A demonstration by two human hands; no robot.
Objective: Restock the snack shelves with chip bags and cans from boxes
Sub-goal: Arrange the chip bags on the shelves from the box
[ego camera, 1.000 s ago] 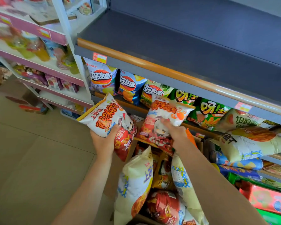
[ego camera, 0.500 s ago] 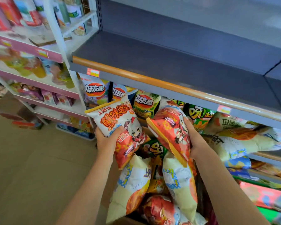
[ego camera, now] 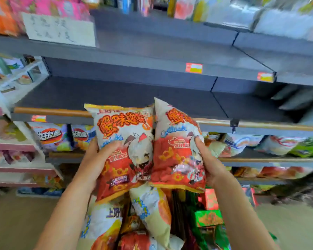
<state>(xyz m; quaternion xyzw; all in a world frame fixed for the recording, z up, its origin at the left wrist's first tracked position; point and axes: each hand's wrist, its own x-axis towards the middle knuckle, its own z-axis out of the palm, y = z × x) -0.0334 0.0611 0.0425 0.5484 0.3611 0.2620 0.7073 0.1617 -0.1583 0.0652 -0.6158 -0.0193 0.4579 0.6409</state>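
I hold two matching white-and-red chip bags upright, side by side and touching. My left hand (ego camera: 98,156) grips the left chip bag (ego camera: 123,145) at its left edge. My right hand (ego camera: 208,163) grips the right chip bag (ego camera: 177,147) at its right edge. Both bags are in front of the wood-trimmed edge of a bare dark grey shelf (ego camera: 116,94). Below my hands, more chip bags (ego camera: 150,210) stand packed in a box whose sides are hidden.
Another dark shelf (ego camera: 170,51) above carries price tags (ego camera: 193,68) and a handwritten paper sign (ego camera: 60,29). The shelf below holds rows of chip bags (ego camera: 51,136). A white and pink rack (ego camera: 16,145) stands at the left. Beige floor lies on both sides.
Both hands rose with their bags from the lower shelf level up to the bare shelf's edge. The bags came together and turned upright. The view tilted upward.
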